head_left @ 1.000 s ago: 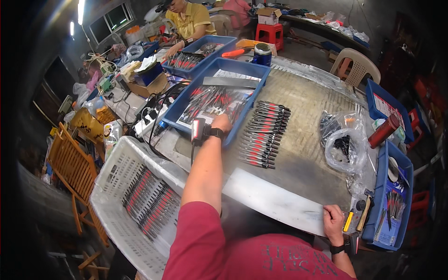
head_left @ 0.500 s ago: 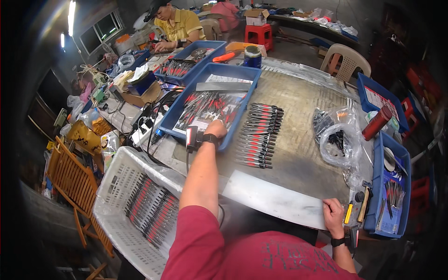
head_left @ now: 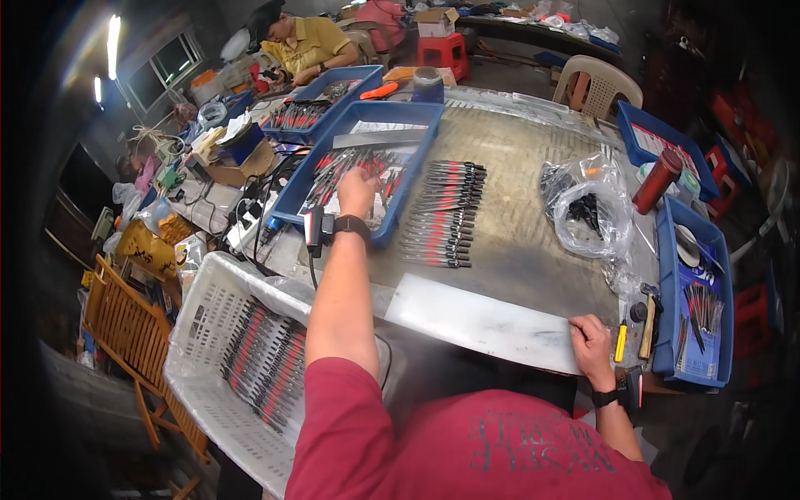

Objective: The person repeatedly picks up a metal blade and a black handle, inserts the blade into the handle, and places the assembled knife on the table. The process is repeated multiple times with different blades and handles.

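left hand [head_left: 358, 190] stretched up the middle of the frame into the blue tray [head_left: 417, 150], fingers curled down onto the red-and-black tools [head_left: 346, 171] lying in it; cannot tell whether anything is actually pinched (knuckles hide the tips). dark wrist strap [head_left: 350, 225] with a small black device just below the hand, cable trailing down the forearm.

right hand [head_left: 590, 337] at lower right, fingers closed over the near edge of the counter [head_left: 517, 242], thumb on top of a pale flat sheet [head_left: 483, 321] lying along that edge. black band on that wrist too.

just right of the blue tray, centre frame, a neat column of red-and-black tools [head_left: 446, 212] laid side by side on the counter, apart from the tray wall. further right, a crumpled clear plastic bag [head_left: 587, 208] with dark parts inside, and a red cylinder [head_left: 656, 181] leaning near the upper right.

far right edge: a long blue bin [head_left: 723, 333] with thin dark pieces inside; a yellow-handled tool [head_left: 620, 342] and a wooden-handled hammer [head_left: 648, 321] between that bin and the right hand.

lower left: white slotted basket [head_left: 200, 317] holding rows of the same red-and-black tools, beside a wooden folding chair [head_left: 125, 325].

top of frame: second blue tray [head_left: 321, 104] with more tools, and a person in a yellow shirt [head_left: 312, 46] working behind it (hands near that tray, well apart from the wearer's own).
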Tool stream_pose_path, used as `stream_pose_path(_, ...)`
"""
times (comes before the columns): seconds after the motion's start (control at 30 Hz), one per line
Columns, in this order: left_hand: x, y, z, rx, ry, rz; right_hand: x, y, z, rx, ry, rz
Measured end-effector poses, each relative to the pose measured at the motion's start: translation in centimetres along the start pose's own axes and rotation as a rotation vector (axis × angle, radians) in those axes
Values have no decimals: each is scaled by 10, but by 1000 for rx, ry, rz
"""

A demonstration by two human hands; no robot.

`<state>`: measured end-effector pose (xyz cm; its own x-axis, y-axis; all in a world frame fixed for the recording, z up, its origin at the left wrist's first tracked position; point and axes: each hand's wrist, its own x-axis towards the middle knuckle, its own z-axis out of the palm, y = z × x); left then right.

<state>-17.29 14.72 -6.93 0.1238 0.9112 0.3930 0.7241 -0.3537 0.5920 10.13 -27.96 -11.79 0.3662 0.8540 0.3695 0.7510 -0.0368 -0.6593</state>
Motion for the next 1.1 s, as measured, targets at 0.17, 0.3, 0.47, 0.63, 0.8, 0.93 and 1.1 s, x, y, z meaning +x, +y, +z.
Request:
stream_pose_path(0.17,15,20,-4,-127,52,15,-1,1,1,24,18,3)
stream_pose_path(0.3,12,49,-13,-473,-113,-109,-1,2,0,34,15,24)
stream_pose_path(0.47,-17,114,-19,-762,-318,-37,2,0,-5,109,-21,47)
stream_pose_path(0.63,-59,185,-8,-919,-609,-12,12,-6,-13,138,11,90)
stream_pose_path(0.8,-121,247,14,-1060,-894,54,21,-26,-17,564,99,264)
stream_pose_path(0.93,-179,272,27,-1191,-1024,35,23,-38,-26,912,57,334)
stream_pose_path(1.1,-217,266,36,-1289,-1024,-94,15,-40,-35,916,12,427)
